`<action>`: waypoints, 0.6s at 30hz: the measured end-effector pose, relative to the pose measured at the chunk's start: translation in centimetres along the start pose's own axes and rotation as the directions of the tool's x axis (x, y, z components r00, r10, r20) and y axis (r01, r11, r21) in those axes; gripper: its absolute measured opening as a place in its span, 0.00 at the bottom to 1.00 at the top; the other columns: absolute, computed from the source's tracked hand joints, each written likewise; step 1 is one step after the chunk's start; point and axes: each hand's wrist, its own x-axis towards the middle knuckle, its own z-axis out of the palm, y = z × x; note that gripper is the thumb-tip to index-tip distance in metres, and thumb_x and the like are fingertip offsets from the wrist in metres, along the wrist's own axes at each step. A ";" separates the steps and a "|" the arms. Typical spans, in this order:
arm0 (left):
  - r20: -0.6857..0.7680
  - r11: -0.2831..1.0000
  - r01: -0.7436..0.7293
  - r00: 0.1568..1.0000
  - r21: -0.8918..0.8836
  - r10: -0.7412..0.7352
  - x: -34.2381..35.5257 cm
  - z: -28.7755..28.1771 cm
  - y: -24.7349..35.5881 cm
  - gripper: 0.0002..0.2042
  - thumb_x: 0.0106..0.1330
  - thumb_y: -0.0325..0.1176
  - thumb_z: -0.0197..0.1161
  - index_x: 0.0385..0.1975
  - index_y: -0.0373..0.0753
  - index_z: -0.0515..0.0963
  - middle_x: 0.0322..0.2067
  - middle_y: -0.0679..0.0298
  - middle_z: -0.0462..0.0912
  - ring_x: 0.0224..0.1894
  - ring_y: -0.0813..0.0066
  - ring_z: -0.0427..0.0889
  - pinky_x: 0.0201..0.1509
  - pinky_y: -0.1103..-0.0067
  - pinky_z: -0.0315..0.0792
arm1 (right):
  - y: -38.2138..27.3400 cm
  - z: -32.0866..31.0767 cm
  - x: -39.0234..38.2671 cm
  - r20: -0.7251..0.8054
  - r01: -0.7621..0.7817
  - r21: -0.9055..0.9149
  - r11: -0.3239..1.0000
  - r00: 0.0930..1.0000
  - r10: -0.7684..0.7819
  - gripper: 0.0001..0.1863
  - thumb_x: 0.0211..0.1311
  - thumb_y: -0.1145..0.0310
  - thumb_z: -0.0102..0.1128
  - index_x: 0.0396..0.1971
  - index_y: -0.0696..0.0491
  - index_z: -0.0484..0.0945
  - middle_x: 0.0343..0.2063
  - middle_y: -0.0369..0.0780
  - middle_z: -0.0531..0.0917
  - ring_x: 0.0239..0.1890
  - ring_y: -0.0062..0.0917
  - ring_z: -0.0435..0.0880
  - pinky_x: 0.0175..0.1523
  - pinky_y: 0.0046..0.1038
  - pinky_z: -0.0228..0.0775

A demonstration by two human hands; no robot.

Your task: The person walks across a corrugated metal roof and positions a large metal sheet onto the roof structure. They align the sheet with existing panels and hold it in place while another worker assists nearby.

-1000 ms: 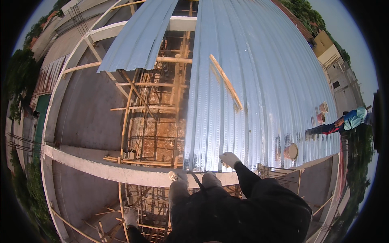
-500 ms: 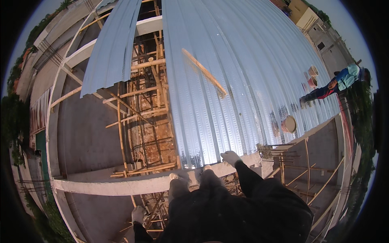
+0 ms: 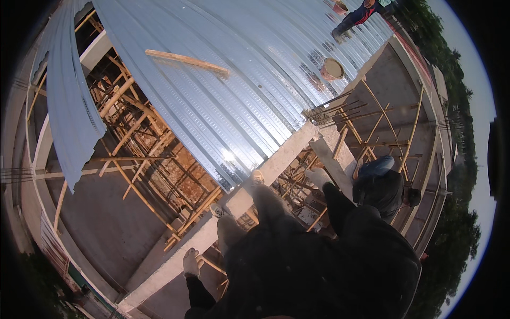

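My left hand (image 3: 192, 262), in a pale glove, is low left beside the concrete beam (image 3: 283, 149), fingers apart and slightly curled, with nothing visible in them. My right hand (image 3: 317, 176), also gloved, reaches out past my right knee above the gap beside the beam, fingers loosely extended, holding nothing that I can make out. My two shoes (image 3: 257, 177) rest on the beam, along the edge of the silver corrugated metal sheets (image 3: 223, 106). Under and beside them shows bamboo scaffolding (image 3: 133, 138) over reddish ground far below.
A co-worker in dark top and jeans (image 3: 380, 194) crouches at my right. Another person's legs (image 3: 350, 24) are on the roof at top right, near buckets (image 3: 332, 68). A loose plank (image 3: 186, 61) lies on the sheets. Rebar (image 3: 332, 109) sticks out at the beam junction.
My view has swung to the right, so the roof sits higher and tilted. The crouching co-worker has come into view at right. My right hand has moved away from the sheet edge.
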 end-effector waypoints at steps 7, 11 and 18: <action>0.054 0.925 -0.330 0.944 0.191 0.325 8.7 -11.7 7.6 0.25 0.81 0.46 0.56 0.73 0.45 0.71 0.65 0.60 0.81 0.55 0.67 0.85 0.51 0.71 0.80 | 7.4 9.3 -13.8 0.196 -0.341 0.063 0.938 0.926 0.323 0.27 0.75 0.51 0.61 0.56 0.61 0.82 0.43 0.45 0.89 0.36 0.34 0.90 0.40 0.37 0.85; -0.017 0.946 -0.267 0.961 0.184 0.275 6.9 -12.1 13.0 0.23 0.81 0.45 0.59 0.70 0.43 0.74 0.56 0.64 0.84 0.47 0.71 0.85 0.45 0.71 0.81 | 10.7 15.1 -19.7 0.298 -0.356 -0.094 0.930 0.881 0.367 0.23 0.80 0.55 0.56 0.63 0.55 0.81 0.54 0.47 0.87 0.45 0.40 0.92 0.47 0.39 0.86; 0.081 0.916 -0.167 0.986 0.366 0.147 7.2 -12.1 13.1 0.26 0.80 0.47 0.58 0.73 0.45 0.71 0.59 0.64 0.83 0.50 0.70 0.85 0.45 0.73 0.80 | 14.4 21.0 -21.9 0.268 0.251 -0.480 0.841 0.954 -0.131 0.16 0.81 0.67 0.50 0.58 0.50 0.83 0.45 0.44 0.85 0.49 0.36 0.90 0.47 0.36 0.86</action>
